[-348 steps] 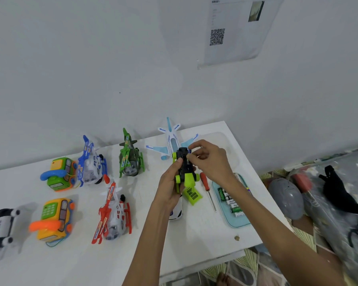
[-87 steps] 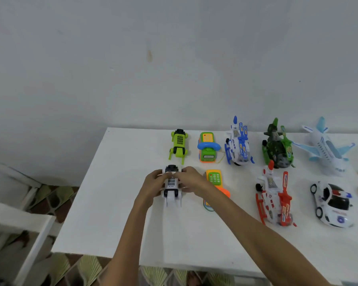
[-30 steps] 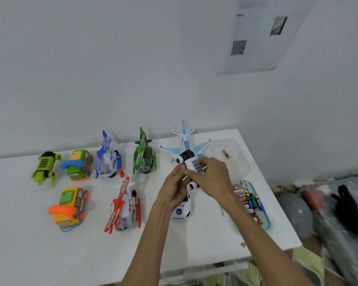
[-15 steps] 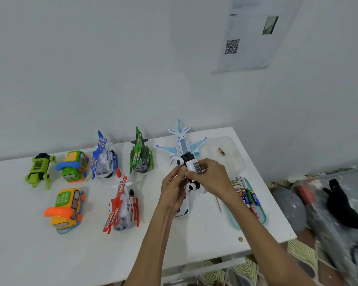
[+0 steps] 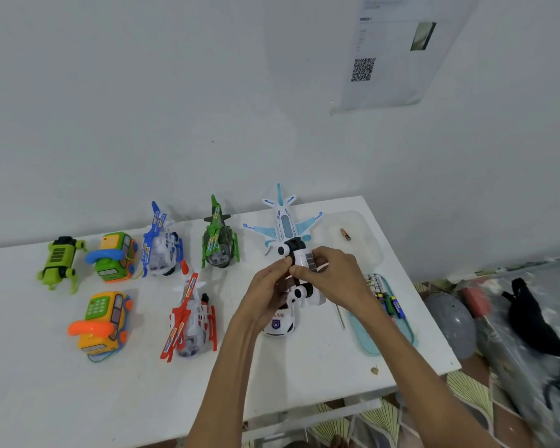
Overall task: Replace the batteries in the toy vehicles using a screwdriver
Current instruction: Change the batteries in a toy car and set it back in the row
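Observation:
A small white toy vehicle (image 5: 299, 263) with black parts and a barcode sticker is held above the white table (image 5: 78, 389), underside toward me. My left hand (image 5: 267, 294) grips its left side. My right hand (image 5: 332, 278) grips its right side, thumb across the sticker. A screwdriver shaft (image 5: 340, 318) lies on the table below my right hand, its handle hidden. A pale blue tray (image 5: 392, 331) at the right holds several batteries (image 5: 383, 294). One loose battery (image 5: 345, 234) lies in a clear tray (image 5: 366, 227) at the back right.
Other toys stand on the table: a white police car (image 5: 280, 321) under my hands, a white-blue plane (image 5: 285, 221), green (image 5: 219, 237), blue (image 5: 159, 244) and red (image 5: 189, 318) helicopters, two phone cars (image 5: 115, 253) (image 5: 102, 321), a green vehicle (image 5: 59, 258). Grey helmet (image 5: 450, 321) beyond the right edge.
Both hands carried the white toy from the table's left end to the right, above the police car. In the last half second the hands and toy have hardly shifted.

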Demonstrator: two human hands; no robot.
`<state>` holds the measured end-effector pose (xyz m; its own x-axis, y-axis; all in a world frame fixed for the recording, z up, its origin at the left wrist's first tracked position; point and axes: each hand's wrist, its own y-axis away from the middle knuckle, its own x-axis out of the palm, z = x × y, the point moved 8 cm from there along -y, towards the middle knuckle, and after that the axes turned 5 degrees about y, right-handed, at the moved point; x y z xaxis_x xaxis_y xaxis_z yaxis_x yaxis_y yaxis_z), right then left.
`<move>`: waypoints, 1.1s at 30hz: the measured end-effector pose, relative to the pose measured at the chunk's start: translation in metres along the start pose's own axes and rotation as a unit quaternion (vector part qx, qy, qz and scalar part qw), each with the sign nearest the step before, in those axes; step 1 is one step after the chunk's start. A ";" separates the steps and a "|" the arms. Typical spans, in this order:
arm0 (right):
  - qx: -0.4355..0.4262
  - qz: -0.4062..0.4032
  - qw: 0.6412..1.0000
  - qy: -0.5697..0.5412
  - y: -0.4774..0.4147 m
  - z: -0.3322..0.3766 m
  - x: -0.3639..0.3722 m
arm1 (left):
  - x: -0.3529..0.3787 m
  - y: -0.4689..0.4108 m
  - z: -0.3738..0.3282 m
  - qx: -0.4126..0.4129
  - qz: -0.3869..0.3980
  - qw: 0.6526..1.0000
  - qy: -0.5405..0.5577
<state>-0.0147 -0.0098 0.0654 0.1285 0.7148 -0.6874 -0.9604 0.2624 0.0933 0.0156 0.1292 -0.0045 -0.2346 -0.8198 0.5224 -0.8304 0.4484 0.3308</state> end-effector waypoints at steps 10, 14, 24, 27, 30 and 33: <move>0.016 0.011 0.999 -0.039 -0.005 0.002 -0.009 | 0.007 0.003 -0.012 0.057 -0.012 0.997 -0.042; 0.026 0.028 0.999 -0.026 -0.008 0.001 -0.003 | 0.006 0.005 -0.011 0.070 -0.029 0.996 -0.057; -0.002 0.104 0.994 0.021 -0.014 -0.004 0.004 | 0.004 0.004 -0.008 0.120 -0.055 0.985 -0.110; 0.000 0.145 0.989 -0.027 -0.016 -0.008 0.011 | -0.002 0.004 -0.009 0.129 -0.071 0.982 -0.119; 0.017 0.194 0.976 -0.099 -0.017 -0.010 0.020 | -0.012 0.002 -0.003 0.102 -0.082 0.986 -0.101; 0.071 0.176 0.965 -0.182 -0.022 -0.019 0.017 | -0.017 0.001 0.000 0.070 -0.080 0.993 -0.055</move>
<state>0.0042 -0.0161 0.0381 -0.0964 0.9494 -0.2988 -0.9202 0.0294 0.3904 0.0186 0.1439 -0.0133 -0.1418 -0.9142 0.3796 -0.9219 0.2616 0.2857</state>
